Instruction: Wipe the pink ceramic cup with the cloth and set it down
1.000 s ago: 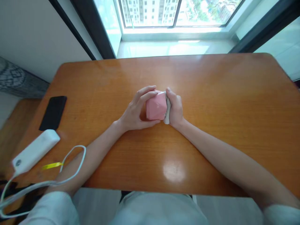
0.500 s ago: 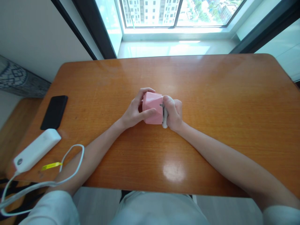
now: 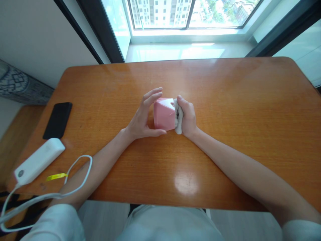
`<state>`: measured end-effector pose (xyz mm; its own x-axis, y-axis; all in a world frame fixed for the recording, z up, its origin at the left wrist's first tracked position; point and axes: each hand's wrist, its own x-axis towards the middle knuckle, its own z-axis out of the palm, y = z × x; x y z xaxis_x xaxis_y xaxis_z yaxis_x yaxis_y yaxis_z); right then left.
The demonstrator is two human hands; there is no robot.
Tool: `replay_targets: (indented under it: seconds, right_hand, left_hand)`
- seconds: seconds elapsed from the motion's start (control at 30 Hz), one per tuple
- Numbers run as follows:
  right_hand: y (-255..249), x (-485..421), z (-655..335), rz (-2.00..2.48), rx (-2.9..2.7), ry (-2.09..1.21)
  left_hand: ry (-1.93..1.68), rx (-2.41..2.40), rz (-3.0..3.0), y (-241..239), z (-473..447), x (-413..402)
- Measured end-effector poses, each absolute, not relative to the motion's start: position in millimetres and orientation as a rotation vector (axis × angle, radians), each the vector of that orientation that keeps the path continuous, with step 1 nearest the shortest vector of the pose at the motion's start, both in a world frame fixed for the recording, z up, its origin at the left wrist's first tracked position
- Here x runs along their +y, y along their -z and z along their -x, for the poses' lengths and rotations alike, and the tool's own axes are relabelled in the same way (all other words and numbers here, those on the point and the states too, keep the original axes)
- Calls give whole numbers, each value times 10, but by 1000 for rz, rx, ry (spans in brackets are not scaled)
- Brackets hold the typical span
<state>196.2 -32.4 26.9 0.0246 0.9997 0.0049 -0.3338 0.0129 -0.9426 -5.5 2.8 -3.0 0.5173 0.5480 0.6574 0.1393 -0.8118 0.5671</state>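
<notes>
A pink faceted container (image 3: 164, 115) is held near the middle of the wooden table, one end toward my right hand. Around its left side, my left hand (image 3: 141, 118) is open, with the fingers spread above it and the thumb along its lower edge; firm contact does not show. My right hand (image 3: 188, 117) is closed on a crumpled greyish-white cloth (image 3: 178, 120), pressed against the container's right end. How far the cloth reaches inside is hidden. A small dark notch or hole shows near the container's upper right edge.
On the wooden table (image 3: 238, 110), a black phone (image 3: 57, 120) lies at the left. Nearer me are a white power bank-like block (image 3: 40, 161) and a white cable (image 3: 85, 177) with a yellow tag (image 3: 57, 176), looping over my left forearm. A window (image 3: 188, 15) is beyond the table.
My left hand has loosened from the pink container, its fingers spreading wider. The container has turned in place, and more of the cloth shows at its right end.
</notes>
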Motion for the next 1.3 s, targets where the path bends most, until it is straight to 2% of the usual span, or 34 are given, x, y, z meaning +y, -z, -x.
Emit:
replay_targets:
  seconds: [0.13, 0.3, 0.57, 0.7, 0.87, 1.1, 1.3]
  right_hand:
    - [-248, -251, -1972, 956, -836, -1394]
    - [-239, -214, -1970, 950, -797, -1420]
    - [-239, -306, -1973, 998, -1025, -1255]
    - [-231, -405, -1974, 1021, -1121, -1160]
    - [-235, -498, -2000, 975, -1348, -1139]
    - [-207, -498, -2024, 794, -1648, -838]
    - [-215, -500, -2006, 792, -1634, -804]
  left_hand:
    - [-1157, 526, -2574, -8, 71, 23]
    - [-1173, 576, -2571, -40, 27, -13]
    - [-1195, 676, -2497, -160, -25, -71]
    - [-1234, 688, -2334, -152, -52, -88]
    - [-1085, 738, -1984, -99, -32, -94]
    - [-972, 710, -1679, -138, -28, -97]
    - [-898, 725, -1588, -238, -49, -107]
